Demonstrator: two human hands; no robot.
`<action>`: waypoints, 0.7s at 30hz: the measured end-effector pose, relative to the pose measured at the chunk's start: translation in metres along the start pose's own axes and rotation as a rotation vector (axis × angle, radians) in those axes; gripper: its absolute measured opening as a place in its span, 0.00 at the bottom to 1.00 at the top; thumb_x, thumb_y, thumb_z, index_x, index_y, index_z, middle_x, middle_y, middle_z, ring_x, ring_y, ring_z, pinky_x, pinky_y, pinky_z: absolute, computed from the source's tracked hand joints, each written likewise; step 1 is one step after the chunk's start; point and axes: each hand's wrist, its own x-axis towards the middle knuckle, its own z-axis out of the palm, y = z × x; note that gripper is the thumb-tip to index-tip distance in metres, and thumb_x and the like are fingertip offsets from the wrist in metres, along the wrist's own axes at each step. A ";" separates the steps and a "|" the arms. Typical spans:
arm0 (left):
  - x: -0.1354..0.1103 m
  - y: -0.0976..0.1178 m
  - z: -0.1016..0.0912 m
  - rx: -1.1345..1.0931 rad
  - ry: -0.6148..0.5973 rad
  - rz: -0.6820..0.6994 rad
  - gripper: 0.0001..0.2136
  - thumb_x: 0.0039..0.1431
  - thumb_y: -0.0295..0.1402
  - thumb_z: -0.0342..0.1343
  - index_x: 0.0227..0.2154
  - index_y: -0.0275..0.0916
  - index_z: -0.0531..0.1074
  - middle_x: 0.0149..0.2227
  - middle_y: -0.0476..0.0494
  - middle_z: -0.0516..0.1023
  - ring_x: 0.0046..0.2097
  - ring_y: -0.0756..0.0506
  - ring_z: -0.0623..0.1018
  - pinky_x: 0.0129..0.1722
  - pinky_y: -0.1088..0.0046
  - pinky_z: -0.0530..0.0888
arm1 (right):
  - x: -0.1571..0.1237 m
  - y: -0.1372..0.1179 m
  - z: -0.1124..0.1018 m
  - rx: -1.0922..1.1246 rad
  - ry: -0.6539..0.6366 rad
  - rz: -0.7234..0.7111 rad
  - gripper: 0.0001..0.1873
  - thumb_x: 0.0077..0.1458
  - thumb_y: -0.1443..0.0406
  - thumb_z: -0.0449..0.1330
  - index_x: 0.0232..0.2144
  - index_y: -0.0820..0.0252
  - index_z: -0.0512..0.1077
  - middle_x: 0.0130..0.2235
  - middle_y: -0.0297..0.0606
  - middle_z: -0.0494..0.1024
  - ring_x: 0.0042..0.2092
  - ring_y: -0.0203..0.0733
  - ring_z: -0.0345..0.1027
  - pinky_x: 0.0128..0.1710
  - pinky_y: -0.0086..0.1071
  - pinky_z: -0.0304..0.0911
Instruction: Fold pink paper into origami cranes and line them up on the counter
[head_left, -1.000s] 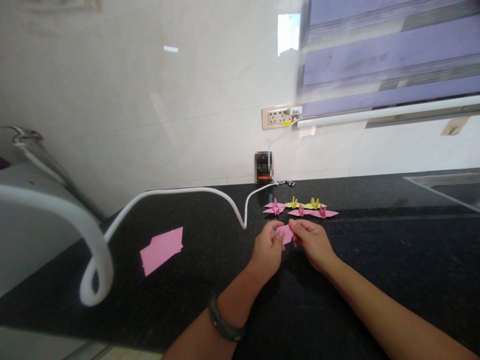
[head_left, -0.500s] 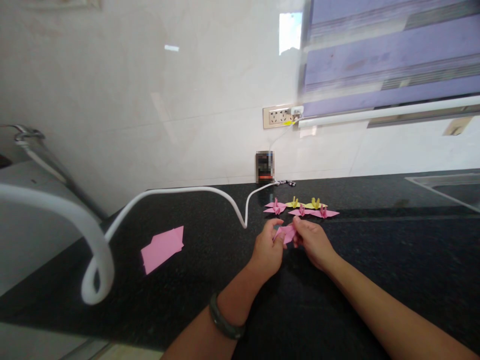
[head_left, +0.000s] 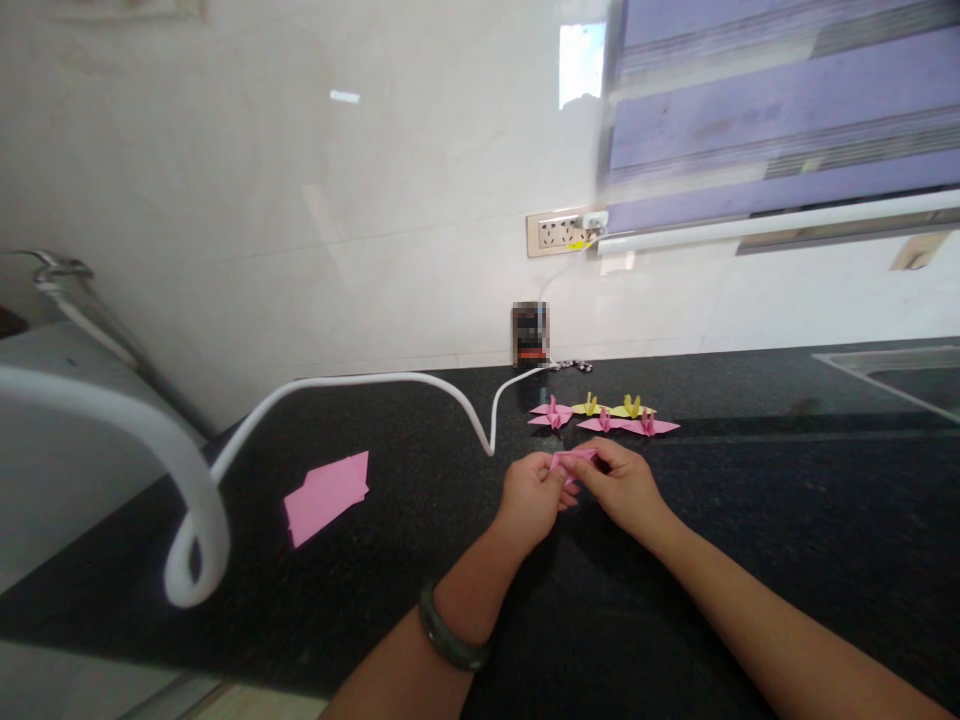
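Note:
A small piece of folded pink paper (head_left: 576, 458) is pinched between both hands above the black counter. My left hand (head_left: 529, 496) is closed on its left part, with the thumb near the lower edge. My right hand (head_left: 624, 486) grips the right part, thumb laid over the front. The fingers hide much of the paper. Just beyond the hands stand several folded paper cranes: a pink crane (head_left: 553, 412) at the left, a yellow crane (head_left: 631, 407) behind, and another pink crane (head_left: 649, 424) at the right.
Pink paper sheets (head_left: 327, 498) lie stacked on the counter (head_left: 420, 600) to the left. A thick white cable (head_left: 390, 379) loops across the left side to a dark, blurred-out device (head_left: 531, 335) against the wall. A sink edge (head_left: 885, 385) shows at far right.
My right hand has moved its thumb left across the pink paper, and the fingers of both hands have come closer together. The paper now shows as a narrower shape. The cranes stay put.

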 end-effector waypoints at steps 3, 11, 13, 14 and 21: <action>0.000 0.003 0.000 -0.065 0.033 -0.011 0.10 0.49 0.35 0.48 0.28 0.31 0.66 0.20 0.47 0.69 0.19 0.54 0.69 0.19 0.79 0.66 | 0.000 0.002 0.002 -0.003 -0.017 -0.009 0.11 0.45 0.60 0.55 0.29 0.60 0.71 0.23 0.34 0.70 0.25 0.35 0.59 0.25 0.28 0.56; -0.003 0.006 -0.001 -0.084 0.013 0.032 0.11 0.49 0.36 0.49 0.33 0.33 0.66 0.24 0.46 0.71 0.24 0.53 0.71 0.22 0.81 0.66 | 0.000 0.001 0.001 0.015 -0.007 -0.046 0.09 0.48 0.61 0.53 0.29 0.59 0.70 0.28 0.36 0.71 0.29 0.37 0.62 0.28 0.30 0.58; -0.003 0.007 -0.001 -0.066 0.034 0.057 0.12 0.49 0.37 0.49 0.33 0.33 0.67 0.25 0.45 0.72 0.26 0.53 0.71 0.23 0.81 0.66 | 0.000 0.000 0.001 0.045 -0.017 -0.037 0.10 0.47 0.60 0.54 0.30 0.59 0.70 0.29 0.37 0.71 0.30 0.37 0.63 0.29 0.30 0.58; -0.003 0.006 -0.001 -0.054 0.046 0.067 0.12 0.49 0.37 0.49 0.32 0.33 0.68 0.26 0.44 0.72 0.27 0.52 0.72 0.24 0.80 0.66 | 0.000 0.000 0.001 0.066 -0.019 -0.021 0.10 0.47 0.60 0.54 0.29 0.59 0.70 0.29 0.36 0.71 0.30 0.37 0.63 0.29 0.30 0.58; -0.003 0.006 -0.001 -0.008 0.070 0.090 0.12 0.49 0.37 0.49 0.31 0.32 0.68 0.27 0.43 0.73 0.27 0.51 0.72 0.23 0.80 0.66 | 0.001 0.001 0.004 0.254 0.010 0.099 0.11 0.46 0.58 0.54 0.23 0.60 0.66 0.25 0.34 0.70 0.26 0.35 0.61 0.24 0.28 0.58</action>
